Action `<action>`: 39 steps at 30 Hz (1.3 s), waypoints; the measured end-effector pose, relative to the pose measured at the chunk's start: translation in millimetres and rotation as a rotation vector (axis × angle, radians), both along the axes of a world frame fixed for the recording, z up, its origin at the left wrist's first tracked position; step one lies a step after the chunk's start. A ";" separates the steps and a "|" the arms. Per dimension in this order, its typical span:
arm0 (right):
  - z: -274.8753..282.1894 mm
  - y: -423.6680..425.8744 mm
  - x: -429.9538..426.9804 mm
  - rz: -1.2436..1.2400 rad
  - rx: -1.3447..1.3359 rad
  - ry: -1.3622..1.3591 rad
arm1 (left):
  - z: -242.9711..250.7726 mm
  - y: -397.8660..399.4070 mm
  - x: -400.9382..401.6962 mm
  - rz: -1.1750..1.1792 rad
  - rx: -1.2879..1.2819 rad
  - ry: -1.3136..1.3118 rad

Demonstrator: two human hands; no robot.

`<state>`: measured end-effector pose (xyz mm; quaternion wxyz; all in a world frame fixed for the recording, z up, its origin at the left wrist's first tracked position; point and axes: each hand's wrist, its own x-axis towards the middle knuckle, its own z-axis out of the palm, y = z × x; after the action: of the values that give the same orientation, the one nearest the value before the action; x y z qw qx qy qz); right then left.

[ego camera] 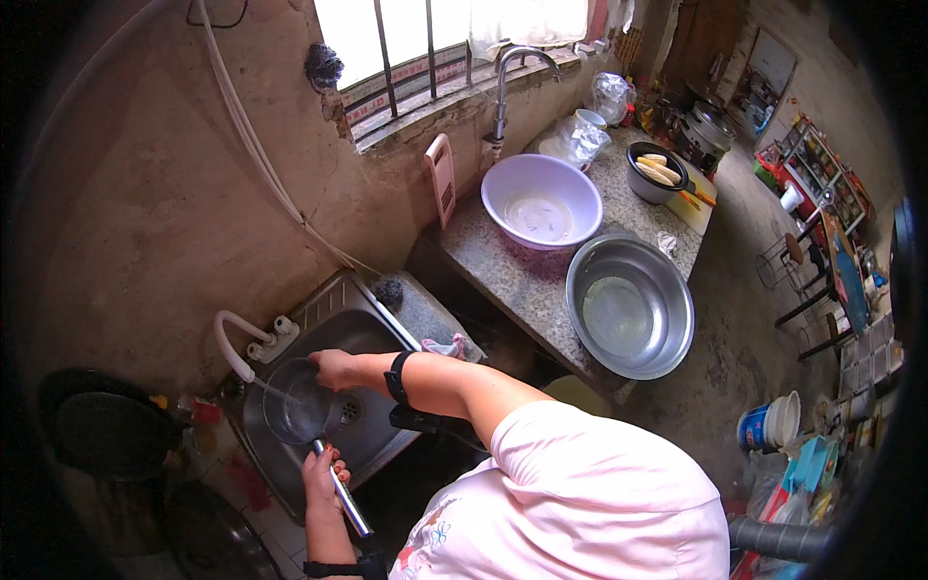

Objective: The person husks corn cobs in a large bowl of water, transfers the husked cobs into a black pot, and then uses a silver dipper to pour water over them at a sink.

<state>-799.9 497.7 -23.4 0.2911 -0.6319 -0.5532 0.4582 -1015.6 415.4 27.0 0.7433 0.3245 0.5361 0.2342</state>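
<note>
My left hand [326,475] is closed around the metal handle [346,493] of a round strainer or pan [293,413], whose bowl is over the stainless steel sink [377,435]. Water runs into the bowl from a white curved faucet [233,344]. My right hand [337,368] is at the bowl's far rim, its fingers partly hidden; whether they grip the rim I cannot tell. The sink's drain [351,412] shows beside the bowl.
On the stone counter [500,279] stand a purple basin [540,210], a large metal basin [629,306] and a dark pot [652,190] holding pale food pieces. A cloth [446,346] lies on the ledge beside the sink. Dark pans [112,435] are at the left.
</note>
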 end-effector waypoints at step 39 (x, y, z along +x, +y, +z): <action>40.6 -15.0 5.4 0.034 -0.198 0.247 | 16.4 -18.8 4.1 0.061 0.002 -0.023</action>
<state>-794.6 482.7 17.2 0.2854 -0.5867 -0.4760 0.5898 -1011.5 396.6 43.4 0.7417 0.3059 0.5369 0.2608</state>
